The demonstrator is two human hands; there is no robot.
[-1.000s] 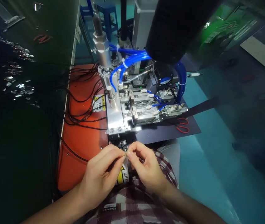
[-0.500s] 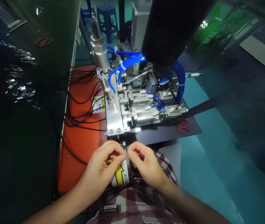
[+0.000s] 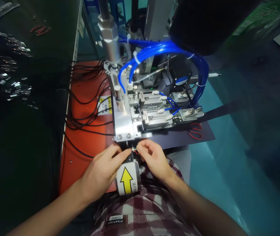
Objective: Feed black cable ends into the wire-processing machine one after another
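My right hand (image 3: 154, 160) pinches thin coloured wires (image 3: 136, 151), green and red among them, between thumb and fingertips. From the left, my left hand (image 3: 106, 168) is closed, its thumb tip on a small whitish connector (image 3: 133, 149) at the end of the wires; its fingertips are partly hidden. Both hands meet at the front edge of a metal machine (image 3: 125, 126). Just below them is a white cover with a yellow arrow (image 3: 127, 180).
An orange-red base plate (image 3: 80, 170) lies left, crossed by black cables (image 3: 85, 123). Blue air tubes (image 3: 161, 49) arch over the machine's cylinders. Red-handled scissors (image 3: 196, 131) rest on the dark plate at the right. A dark bench (image 3: 19, 137) with shiny small parts stands far left.
Both hands have moved forward, off the arrow cover and up to the machine's front edge. The coloured wires now show between them. My view has shifted slightly.
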